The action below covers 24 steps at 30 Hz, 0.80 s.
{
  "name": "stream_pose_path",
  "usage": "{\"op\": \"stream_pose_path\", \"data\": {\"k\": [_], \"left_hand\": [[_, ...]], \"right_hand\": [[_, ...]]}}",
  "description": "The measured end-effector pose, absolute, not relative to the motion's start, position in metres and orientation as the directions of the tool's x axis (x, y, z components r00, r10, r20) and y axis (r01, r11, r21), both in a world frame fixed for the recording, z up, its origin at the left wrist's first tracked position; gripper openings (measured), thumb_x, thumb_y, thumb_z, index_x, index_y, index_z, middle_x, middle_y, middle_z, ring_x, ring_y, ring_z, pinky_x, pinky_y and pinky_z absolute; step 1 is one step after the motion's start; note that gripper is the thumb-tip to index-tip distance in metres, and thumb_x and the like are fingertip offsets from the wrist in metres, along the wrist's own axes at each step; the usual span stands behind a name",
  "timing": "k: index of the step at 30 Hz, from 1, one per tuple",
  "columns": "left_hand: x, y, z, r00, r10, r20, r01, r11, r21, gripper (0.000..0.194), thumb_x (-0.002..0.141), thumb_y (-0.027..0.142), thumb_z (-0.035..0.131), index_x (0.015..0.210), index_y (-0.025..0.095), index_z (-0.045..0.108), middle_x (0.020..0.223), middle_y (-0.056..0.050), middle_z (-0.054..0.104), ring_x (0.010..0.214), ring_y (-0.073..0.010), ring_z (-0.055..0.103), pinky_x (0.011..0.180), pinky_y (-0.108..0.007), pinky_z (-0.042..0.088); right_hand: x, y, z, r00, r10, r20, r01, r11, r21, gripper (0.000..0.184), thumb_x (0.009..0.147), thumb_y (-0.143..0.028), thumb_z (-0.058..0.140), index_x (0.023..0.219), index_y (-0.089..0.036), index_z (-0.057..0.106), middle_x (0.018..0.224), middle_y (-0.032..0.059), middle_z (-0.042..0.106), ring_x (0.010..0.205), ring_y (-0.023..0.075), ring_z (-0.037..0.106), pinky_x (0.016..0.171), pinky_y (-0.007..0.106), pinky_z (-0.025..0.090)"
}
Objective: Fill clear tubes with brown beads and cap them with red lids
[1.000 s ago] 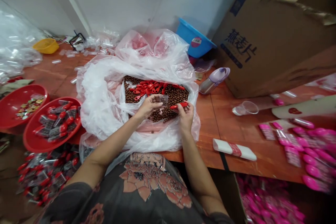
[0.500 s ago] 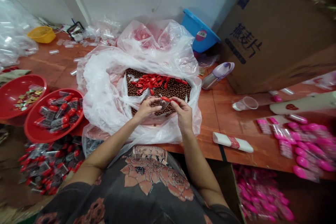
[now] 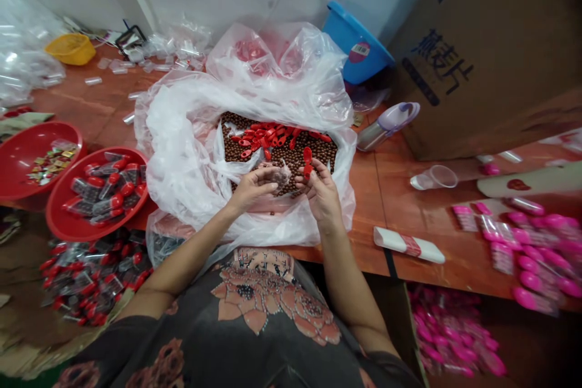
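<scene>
My left hand (image 3: 254, 185) is closed round a small clear plastic tube (image 3: 278, 177) over a pile of brown balls (image 3: 297, 157). My right hand (image 3: 318, 185) pinches a red spoon-shaped piece (image 3: 307, 160), held upright just right of the tube. Both hands hover above an open white plastic bag (image 3: 182, 145) holding the brown balls, with several loose red pieces (image 3: 268, 136) lying on top at the back.
Two red bowls (image 3: 73, 227) (image 3: 22, 151) at the left hold filled tubes and small packets. A blue tub (image 3: 359, 51) and a large cardboard box (image 3: 491, 54) stand behind. A purple-lidded bottle (image 3: 386, 124), a clear cup (image 3: 434, 177), and pink packs (image 3: 531, 242) lie to the right.
My right hand has brought the red piece from lying sideways to upright, close against the tube in my left hand. Both hands stayed over the brown balls.
</scene>
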State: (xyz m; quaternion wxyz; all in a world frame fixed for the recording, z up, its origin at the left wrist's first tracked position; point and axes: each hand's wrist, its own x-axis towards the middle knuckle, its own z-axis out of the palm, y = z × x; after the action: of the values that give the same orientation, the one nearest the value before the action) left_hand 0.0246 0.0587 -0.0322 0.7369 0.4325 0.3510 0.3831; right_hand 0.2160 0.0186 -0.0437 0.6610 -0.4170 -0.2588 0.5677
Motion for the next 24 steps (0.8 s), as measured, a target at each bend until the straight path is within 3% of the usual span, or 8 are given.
{"op": "stream_pose_path", "data": {"k": [3,8,13,18,24], "left_hand": [[0.02,0.059,-0.026,0.447,0.884,-0.139,-0.248,0.271,0.93,0.05,0.067,0.022,0.081,0.116,0.017,0.071,0.127,-0.011,0.066,0.105,-0.0215,0.065,0.079,-0.029,0.057],[0.018,0.058,-0.022,0.467,0.866,-0.179,-0.215,0.307,0.927,0.054,0.066,0.02,0.079,0.119,0.017,0.07,0.133,-0.011,0.062,0.108,-0.024,0.064,0.078,-0.029,0.059],[0.019,0.055,-0.022,0.474,0.852,-0.223,-0.244,0.371,0.896,0.057,0.065,0.017,0.08,0.121,0.016,0.069,0.126,-0.012,0.066,0.103,-0.0228,0.066,0.079,-0.032,0.06],[0.019,0.056,-0.021,0.469,0.842,-0.267,-0.28,0.429,0.859,0.052,0.065,0.016,0.08,0.116,0.016,0.071,0.124,-0.01,0.067,0.095,-0.0193,0.068,0.08,-0.033,0.06],[0.019,0.053,-0.025,0.478,0.829,-0.29,-0.26,0.449,0.855,0.055,0.068,0.018,0.078,0.122,0.018,0.07,0.12,-0.01,0.07,0.097,-0.0219,0.069,0.087,-0.039,0.058]], "right_hand": [[0.215,0.019,-0.047,0.215,0.965,-0.151,-0.553,-0.007,-0.833,0.028,0.08,-0.035,0.073,0.105,-0.029,0.062,0.088,-0.0034,0.075,0.074,0.011,0.068,0.072,0.025,0.058],[0.211,0.02,-0.05,0.157,0.963,-0.217,-0.584,-0.086,-0.807,0.029,0.076,-0.035,0.076,0.103,-0.028,0.065,0.093,-0.0043,0.074,0.071,0.0077,0.065,0.069,0.02,0.056],[0.206,0.02,-0.042,0.109,0.971,-0.213,-0.515,-0.128,-0.848,0.031,0.075,-0.037,0.076,0.104,-0.028,0.068,0.093,-0.0037,0.071,0.074,0.0091,0.065,0.074,0.023,0.057],[0.201,0.021,-0.038,0.135,0.97,-0.202,-0.421,-0.129,-0.898,0.032,0.078,-0.044,0.072,0.107,-0.028,0.07,0.082,-0.0025,0.072,0.069,0.0116,0.065,0.068,0.025,0.056],[0.201,0.02,-0.038,0.094,0.982,-0.164,-0.298,-0.13,-0.946,0.041,0.072,-0.043,0.08,0.109,-0.027,0.071,0.102,0.0005,0.075,0.078,0.0147,0.067,0.076,0.03,0.057]]}}
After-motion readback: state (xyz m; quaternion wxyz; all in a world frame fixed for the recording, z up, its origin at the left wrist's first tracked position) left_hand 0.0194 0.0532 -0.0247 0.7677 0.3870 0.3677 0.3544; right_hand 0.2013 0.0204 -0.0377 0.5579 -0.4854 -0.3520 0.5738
